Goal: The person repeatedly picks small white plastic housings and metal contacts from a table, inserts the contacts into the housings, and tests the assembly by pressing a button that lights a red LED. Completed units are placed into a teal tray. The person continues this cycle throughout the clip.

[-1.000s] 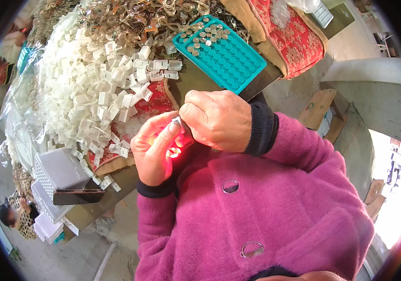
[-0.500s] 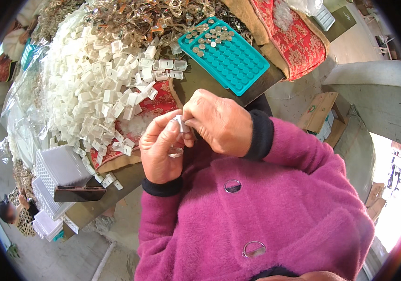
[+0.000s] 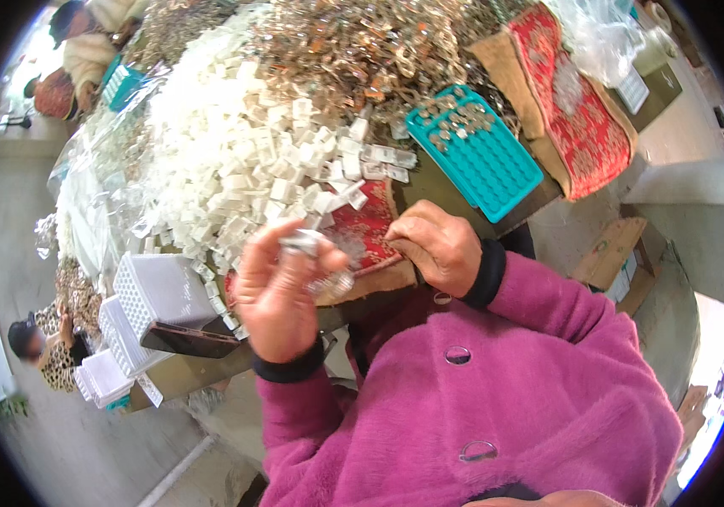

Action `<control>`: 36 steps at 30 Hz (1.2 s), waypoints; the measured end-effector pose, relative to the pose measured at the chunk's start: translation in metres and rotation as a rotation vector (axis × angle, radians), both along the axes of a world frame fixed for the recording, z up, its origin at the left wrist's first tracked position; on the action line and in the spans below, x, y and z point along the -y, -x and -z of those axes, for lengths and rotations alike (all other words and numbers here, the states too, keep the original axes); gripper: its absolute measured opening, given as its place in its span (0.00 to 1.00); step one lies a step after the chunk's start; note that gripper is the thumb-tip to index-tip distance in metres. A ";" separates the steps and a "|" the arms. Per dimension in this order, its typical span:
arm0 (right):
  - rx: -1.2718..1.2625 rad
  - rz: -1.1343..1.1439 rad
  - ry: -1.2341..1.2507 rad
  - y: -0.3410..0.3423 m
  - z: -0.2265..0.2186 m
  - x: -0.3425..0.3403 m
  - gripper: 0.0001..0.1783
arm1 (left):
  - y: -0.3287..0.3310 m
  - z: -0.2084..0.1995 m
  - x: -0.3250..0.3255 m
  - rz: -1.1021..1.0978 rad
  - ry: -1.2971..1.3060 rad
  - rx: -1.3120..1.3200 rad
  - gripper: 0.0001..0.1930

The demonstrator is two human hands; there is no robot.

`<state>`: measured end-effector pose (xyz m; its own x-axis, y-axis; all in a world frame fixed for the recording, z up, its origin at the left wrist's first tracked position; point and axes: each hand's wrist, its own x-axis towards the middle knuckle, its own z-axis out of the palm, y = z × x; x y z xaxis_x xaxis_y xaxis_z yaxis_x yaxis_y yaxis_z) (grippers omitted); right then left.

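My left hand is raised over the near edge of the heap of small white plastic pieces. Motion smears its fingers, but they grip a small white piece with a clear plastic band attached. My right hand is apart from it to the right, with fingertips pressed together; whether anything is pinched there is hidden. Beyond the right hand lies a teal tray of round pockets, with several round silvery pieces gathered at its far end.
A red floral cloth with a tan border lies under the heap's near edge. Behind is a pile of clear and amber pieces. A dark phone leans by white gridded trays at left. Other people are at the far left.
My hands have come apart: the left has moved left with the white piece and band, the right rightward. The view has shifted, so the table's things appear lower and further right.
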<state>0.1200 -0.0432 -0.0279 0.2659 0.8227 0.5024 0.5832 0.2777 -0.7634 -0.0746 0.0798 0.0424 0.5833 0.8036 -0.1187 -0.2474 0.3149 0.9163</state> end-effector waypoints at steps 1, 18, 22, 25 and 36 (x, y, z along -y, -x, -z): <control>-0.003 -0.006 0.035 -0.001 0.003 0.000 0.10 | 0.003 -0.008 -0.018 -0.090 -0.109 0.023 0.14; -0.005 -0.035 0.056 -0.004 0.010 -0.002 0.14 | 0.037 -0.007 -0.002 -0.105 -1.070 -1.191 0.15; 0.094 -0.029 0.133 -0.002 0.004 -0.001 0.11 | 0.033 0.011 0.014 -0.063 -1.047 -1.211 0.15; 0.107 -0.023 0.074 -0.003 0.002 -0.001 0.15 | 0.039 0.017 0.009 -0.096 -1.091 -1.137 0.11; 0.294 0.170 0.071 0.007 -0.007 0.004 0.09 | 0.015 0.016 0.005 -0.481 -1.233 -0.903 0.08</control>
<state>0.1130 -0.0467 -0.0207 0.2550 0.8149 0.5206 0.8143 0.1094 -0.5701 -0.0899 0.0748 0.0262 0.3612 0.7448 0.5610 0.6375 -0.6363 0.4344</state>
